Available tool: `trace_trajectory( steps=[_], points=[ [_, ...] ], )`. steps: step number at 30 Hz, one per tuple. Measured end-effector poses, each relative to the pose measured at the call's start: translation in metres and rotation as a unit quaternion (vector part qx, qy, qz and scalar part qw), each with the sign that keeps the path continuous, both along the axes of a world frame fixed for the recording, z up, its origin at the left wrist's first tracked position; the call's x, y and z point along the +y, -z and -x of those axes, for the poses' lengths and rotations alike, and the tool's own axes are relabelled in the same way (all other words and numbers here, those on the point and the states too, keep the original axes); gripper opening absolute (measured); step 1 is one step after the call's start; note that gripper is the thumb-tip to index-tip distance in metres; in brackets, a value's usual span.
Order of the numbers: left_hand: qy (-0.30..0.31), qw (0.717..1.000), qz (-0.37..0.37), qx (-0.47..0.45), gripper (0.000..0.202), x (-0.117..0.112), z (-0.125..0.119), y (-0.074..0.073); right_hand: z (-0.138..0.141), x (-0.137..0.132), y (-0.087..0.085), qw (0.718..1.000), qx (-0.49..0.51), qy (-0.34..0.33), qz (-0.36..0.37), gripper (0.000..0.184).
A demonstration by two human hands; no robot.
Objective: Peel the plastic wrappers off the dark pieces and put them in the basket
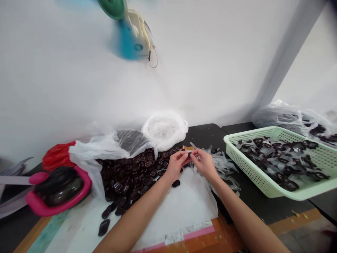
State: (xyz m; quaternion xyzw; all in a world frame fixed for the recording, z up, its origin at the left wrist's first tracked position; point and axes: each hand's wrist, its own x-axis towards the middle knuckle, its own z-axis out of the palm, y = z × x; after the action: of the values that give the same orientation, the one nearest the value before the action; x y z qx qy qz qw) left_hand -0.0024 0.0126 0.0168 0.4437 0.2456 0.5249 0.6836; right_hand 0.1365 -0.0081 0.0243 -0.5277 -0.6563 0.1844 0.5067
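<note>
Two bare forearms (131, 218) enter from the near edge of the tabletop (205, 135), both angled in toward the centre. Beneath them lies a white sheet (179, 207), on a board with a pink edge (197, 233).

Left hand (175, 165) and right hand (204, 163) are raised just above the far end of the sheet, close together. Fingers (184, 154) of both hands are nearly closed, tips meeting around a small dark piece (189, 154). Grip appears to be a pinch; the piece is mostly hidden, its exact shape not readable.

Pile of glossy dark pieces (129, 179) lies directly left of the hands, spilling onto the sheet. Two stray pieces (104, 226) sit near its lower edge; another (176, 183) rests just below the left hand. Clear plastic scraps (221, 165) are heaped just right of the right hand.

Pale green basket (259, 175) stands toward the right, holding dark pieces mixed with clear plastic. Behind it, a clear bag (286, 116) also shows dark pieces. White plastic bag (164, 130) sits at the far edge. Pink-rimmed container (59, 207) and red bag (58, 156) lie at left. Blurred teal-and-white appliance (134, 35) shows on the wall above.
</note>
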Motion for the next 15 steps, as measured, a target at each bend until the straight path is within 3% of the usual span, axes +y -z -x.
trace_trajectory(
  steps=[8,15],
  points=[
    [-0.007,1.000,-0.006,-0.009,0.019,0.0004,0.0005,0.0036,-0.0019,-0.0015,-0.0024,0.998,0.023,-0.051,-0.003,0.017],
    [-0.024,0.999,-0.029,0.017,0.020,0.0010,-0.0004,0.0021,-0.0001,0.0010,0.0011,0.998,0.042,-0.035,0.009,0.018]
  ],
)
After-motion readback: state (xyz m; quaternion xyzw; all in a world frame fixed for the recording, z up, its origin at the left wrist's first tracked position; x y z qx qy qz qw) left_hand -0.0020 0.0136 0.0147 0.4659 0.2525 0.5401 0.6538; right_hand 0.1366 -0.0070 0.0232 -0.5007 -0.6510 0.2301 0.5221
